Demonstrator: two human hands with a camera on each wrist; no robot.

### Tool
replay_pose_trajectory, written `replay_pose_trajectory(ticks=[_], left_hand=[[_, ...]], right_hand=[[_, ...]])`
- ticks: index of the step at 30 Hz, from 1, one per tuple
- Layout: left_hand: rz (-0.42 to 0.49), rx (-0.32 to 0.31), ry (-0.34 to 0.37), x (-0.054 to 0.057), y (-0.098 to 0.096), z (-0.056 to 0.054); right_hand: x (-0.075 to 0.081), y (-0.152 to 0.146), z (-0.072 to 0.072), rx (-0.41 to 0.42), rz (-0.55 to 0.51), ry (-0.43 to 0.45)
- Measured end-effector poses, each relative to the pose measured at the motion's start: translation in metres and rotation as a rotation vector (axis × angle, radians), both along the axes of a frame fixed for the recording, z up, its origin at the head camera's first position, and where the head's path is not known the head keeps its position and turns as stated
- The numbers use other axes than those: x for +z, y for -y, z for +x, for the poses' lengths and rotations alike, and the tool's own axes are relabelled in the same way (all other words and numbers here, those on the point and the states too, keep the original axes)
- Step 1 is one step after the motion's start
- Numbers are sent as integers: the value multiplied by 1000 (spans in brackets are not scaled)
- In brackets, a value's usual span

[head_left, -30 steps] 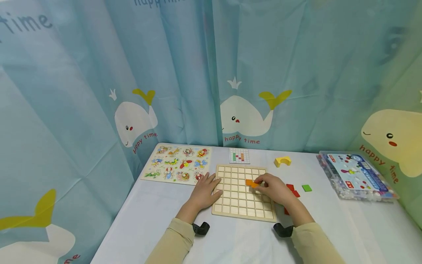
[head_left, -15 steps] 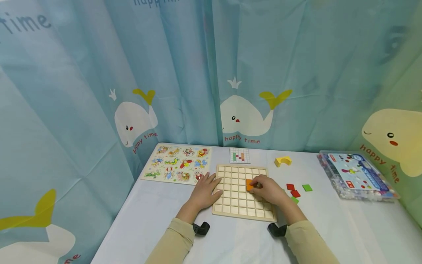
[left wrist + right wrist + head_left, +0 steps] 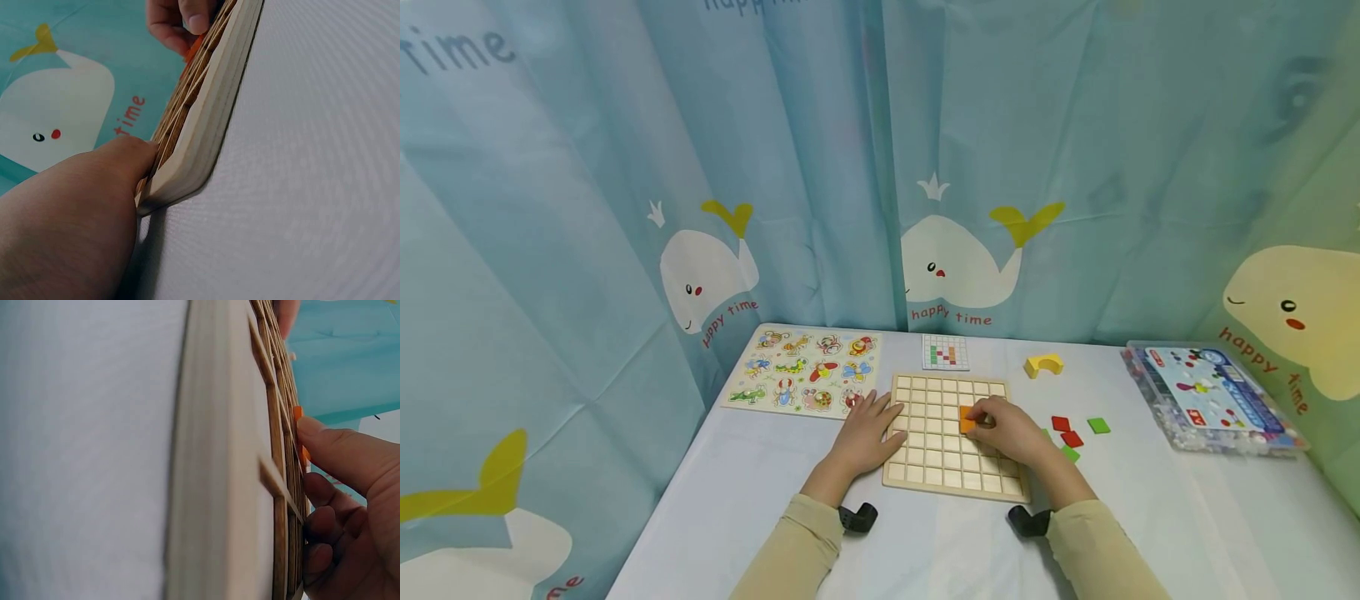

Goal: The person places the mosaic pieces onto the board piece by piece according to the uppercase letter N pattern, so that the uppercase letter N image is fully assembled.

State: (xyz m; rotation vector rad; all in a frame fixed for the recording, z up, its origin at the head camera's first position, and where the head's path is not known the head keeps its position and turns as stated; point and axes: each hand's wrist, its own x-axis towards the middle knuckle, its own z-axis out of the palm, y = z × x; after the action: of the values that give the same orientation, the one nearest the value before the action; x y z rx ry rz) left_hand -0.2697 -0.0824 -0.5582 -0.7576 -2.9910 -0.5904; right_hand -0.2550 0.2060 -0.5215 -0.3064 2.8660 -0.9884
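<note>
A wooden grid board [image 3: 934,459] lies flat on the white table. My left hand [image 3: 863,437] rests along its left edge with fingers extended, and the thumb [image 3: 128,153] lies over the rim in the left wrist view. Over the right half of the board, my right hand [image 3: 1011,429] holds an orange square tile between thumb and fingers, down at the grid. Orange tile surface [image 3: 965,414] shows left of the fingertips, partly hidden by them. In the right wrist view the thumb touches the orange tile [image 3: 298,412], with the other fingers curled near the grid.
Red tiles [image 3: 1072,439] and green tiles [image 3: 1098,426] lie right of the board. Behind it are a small pattern card [image 3: 945,353] and a yellow arch block [image 3: 1043,365]. An insect puzzle board [image 3: 801,371] sits at the left, a clear plastic box [image 3: 1213,400] at the right.
My right hand has shifted slightly left, and its orange tile has gone from skewed to lined up with the grid. Green tiles beside the forearm have come into view. The left hand stays put.
</note>
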Motion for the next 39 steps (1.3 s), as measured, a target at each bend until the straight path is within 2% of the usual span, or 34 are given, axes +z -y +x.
replay_pose_trajectory(ticks=[7,16,30,39], left_hand=[[16,-6,10,4,-1,2],[21,-9,9,7,-1,4],[17,-7,-2,5,1,2],[19,-17,-13,4,1,1]], right_hand=[[0,-2,1,20,13,-29],[-2,-3,1,20,22,-26],[0,2,3,6,-2,-20],[9,-13,10,-61,-76,81]])
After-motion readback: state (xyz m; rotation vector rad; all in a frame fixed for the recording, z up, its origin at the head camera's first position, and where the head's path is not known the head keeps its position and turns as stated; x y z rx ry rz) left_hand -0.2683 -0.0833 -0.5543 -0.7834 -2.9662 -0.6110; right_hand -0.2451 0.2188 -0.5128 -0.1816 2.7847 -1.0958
